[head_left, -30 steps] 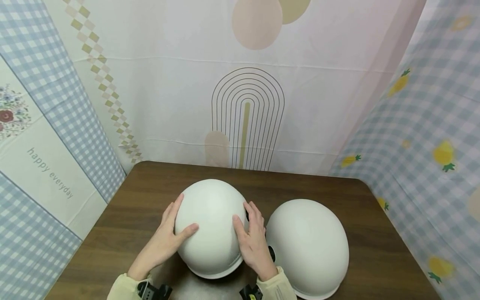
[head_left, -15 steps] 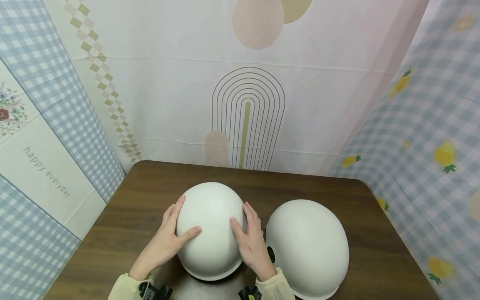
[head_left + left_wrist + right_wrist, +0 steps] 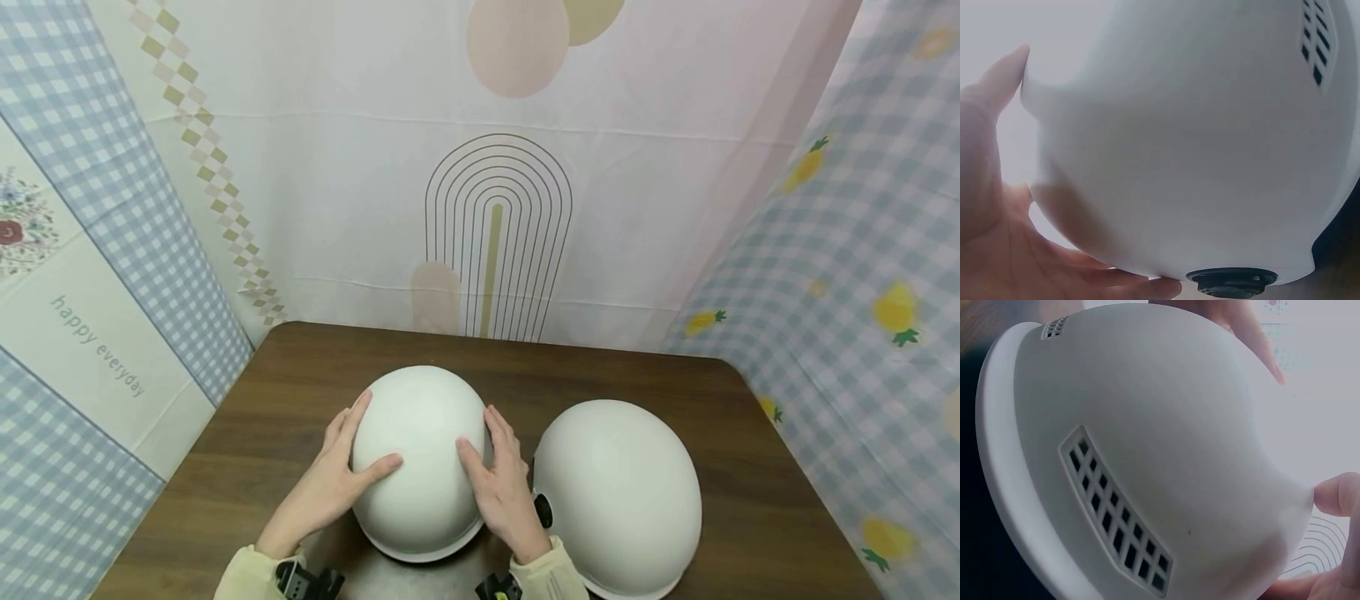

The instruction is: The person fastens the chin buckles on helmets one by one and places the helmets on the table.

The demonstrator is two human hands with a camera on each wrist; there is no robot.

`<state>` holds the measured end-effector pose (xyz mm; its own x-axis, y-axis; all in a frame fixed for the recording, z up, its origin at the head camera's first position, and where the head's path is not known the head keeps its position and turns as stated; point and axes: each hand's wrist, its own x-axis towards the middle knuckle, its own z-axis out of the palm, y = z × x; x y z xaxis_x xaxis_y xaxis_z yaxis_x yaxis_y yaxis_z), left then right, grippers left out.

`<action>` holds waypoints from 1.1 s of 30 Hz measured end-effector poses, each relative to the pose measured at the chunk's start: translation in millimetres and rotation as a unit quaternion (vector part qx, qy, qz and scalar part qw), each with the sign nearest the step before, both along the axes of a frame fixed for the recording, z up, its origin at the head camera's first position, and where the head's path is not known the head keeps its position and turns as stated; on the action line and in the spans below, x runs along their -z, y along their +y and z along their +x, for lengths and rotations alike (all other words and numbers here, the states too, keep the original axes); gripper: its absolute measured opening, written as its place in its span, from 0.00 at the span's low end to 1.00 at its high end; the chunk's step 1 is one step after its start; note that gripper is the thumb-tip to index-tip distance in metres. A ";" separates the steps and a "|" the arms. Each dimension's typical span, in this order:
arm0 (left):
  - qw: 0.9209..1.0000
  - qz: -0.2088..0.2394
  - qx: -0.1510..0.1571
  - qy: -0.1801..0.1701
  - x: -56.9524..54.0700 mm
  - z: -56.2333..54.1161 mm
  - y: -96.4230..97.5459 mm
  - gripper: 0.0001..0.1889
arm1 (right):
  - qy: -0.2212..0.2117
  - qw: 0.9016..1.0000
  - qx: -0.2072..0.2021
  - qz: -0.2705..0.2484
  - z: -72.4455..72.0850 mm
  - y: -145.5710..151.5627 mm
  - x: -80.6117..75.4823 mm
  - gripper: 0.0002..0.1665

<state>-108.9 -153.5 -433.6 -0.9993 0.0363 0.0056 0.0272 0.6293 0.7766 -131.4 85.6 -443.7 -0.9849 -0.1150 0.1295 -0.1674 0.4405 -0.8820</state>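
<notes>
A white dome-shaped helmet (image 3: 420,450) sits at the middle of the brown table (image 3: 300,375), held between both hands. My left hand (image 3: 347,457) cups its left side, thumb laid across the top. On the right side my right hand (image 3: 501,468) grips the same way. The left wrist view shows the shell (image 3: 1197,144) close up, with the left hand (image 3: 985,187) wrapped round it and a black knob (image 3: 1232,281) at the rim. In the right wrist view the shell (image 3: 1147,425) has a slotted vent (image 3: 1116,512), and a right fingertip (image 3: 1338,494) touches its edge.
A second white helmet (image 3: 618,492) stands dome-up just right of the held one, close to my right wrist. Patterned cloth walls (image 3: 495,208) close in the table at the back and on both sides. Bare tabletop lies to the left and behind.
The held helmet has sunk slightly and drawn a little towards me. Both hands stay on its sides with the same grip.
</notes>
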 end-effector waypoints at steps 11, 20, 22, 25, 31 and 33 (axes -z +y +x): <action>1.000 0.003 0.007 0.005 0.8 -2.4 -0.3 0.50 | -0.006 1.000 0.005 0.002 0.0 -0.2 0.1 0.45; 1.000 -0.003 0.013 -0.016 -3.5 -5.6 0.2 0.50 | -0.040 0.999 -0.006 -0.010 -2.1 1.4 -1.3 0.48; 1.000 -0.007 0.013 -0.015 -2.4 -5.6 -0.1 0.50 | -0.048 0.999 -0.003 -0.008 -1.3 1.1 -0.3 0.49; 1.000 -0.012 0.013 -0.013 0.4 -5.1 -0.4 0.51 | -0.057 0.998 -0.001 -0.002 1.0 0.3 2.8 0.50; 1.000 -0.020 0.020 -0.006 2.7 -5.6 -0.7 0.52 | -0.057 0.998 0.001 0.004 3.9 -1.8 7.8 0.50; 1.000 -0.019 0.023 -0.006 2.8 -6.2 -0.8 0.52 | -0.055 0.998 0.002 0.004 4.1 -2.2 8.2 0.50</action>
<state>-115.1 -154.2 -436.4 -0.9966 0.0819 -0.0091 0.0470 0.6564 0.7530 -127.3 83.4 -452.0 -0.9935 -0.1124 0.0194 -0.0681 0.4486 -0.8911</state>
